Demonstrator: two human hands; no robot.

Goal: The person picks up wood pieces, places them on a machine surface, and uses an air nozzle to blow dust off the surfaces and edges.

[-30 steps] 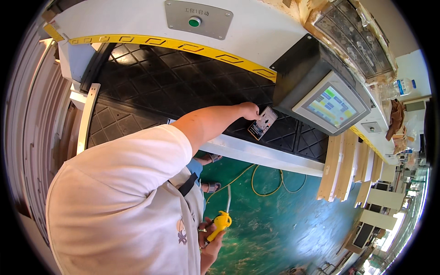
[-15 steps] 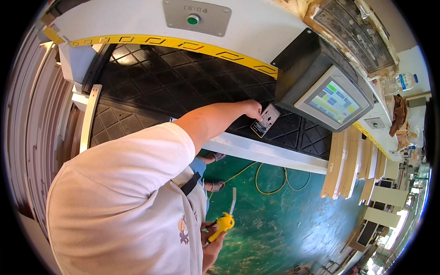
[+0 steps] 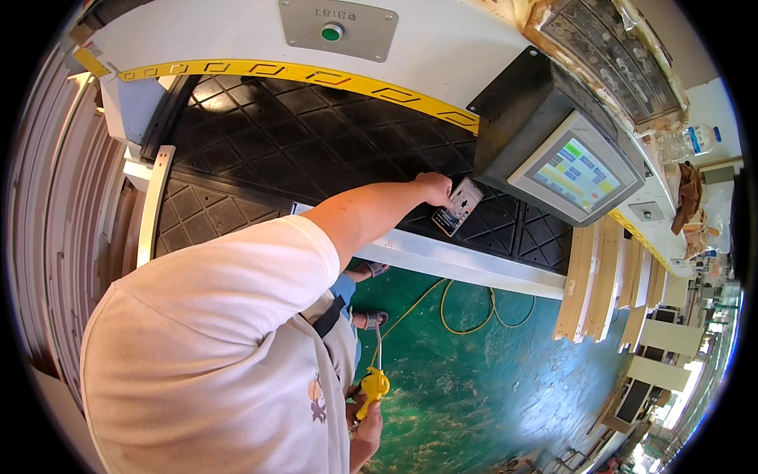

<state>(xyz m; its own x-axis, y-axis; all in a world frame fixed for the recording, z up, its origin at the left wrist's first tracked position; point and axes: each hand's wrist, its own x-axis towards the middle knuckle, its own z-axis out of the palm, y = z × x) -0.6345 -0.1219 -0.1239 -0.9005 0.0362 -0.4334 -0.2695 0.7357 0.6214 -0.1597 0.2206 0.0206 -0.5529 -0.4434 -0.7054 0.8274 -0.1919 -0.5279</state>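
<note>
Your left hand (image 3: 433, 188) reaches far out over the machine bed, up toward one o'clock from your shoulder, and its fingers are closed on the near edge of a small handheld control pendant (image 3: 458, 207). The pendant is a flat rectangle, pale grey around the rim with a dark face and a few small buttons on it; it lies tilted, its long side running from seven o'clock up to one o'clock. It rests on the black diamond-patterned rubber mat (image 3: 300, 142) that covers the bed, just below the grey box of the touchscreen console (image 3: 580, 172), whose screen shows coloured tiles.

Your right hand (image 3: 365, 419) is down at six o'clock, close against your white shirt (image 3: 213, 355), clenched round the grip of a yellow air blow gun (image 3: 373, 387). The gun's thin metal nozzle points up toward twelve o'clock. A yellow hose (image 3: 474, 312) lies looped on the green floor (image 3: 489, 395), at five o'clock from the pendant.

Along the mat's far side runs a yellow strip with black marks (image 3: 300, 75), and above it sits a grey plate with a green push button (image 3: 332, 32). At three o'clock from the console, pale wooden panels (image 3: 600, 276) stand on edge against the machine.
</note>
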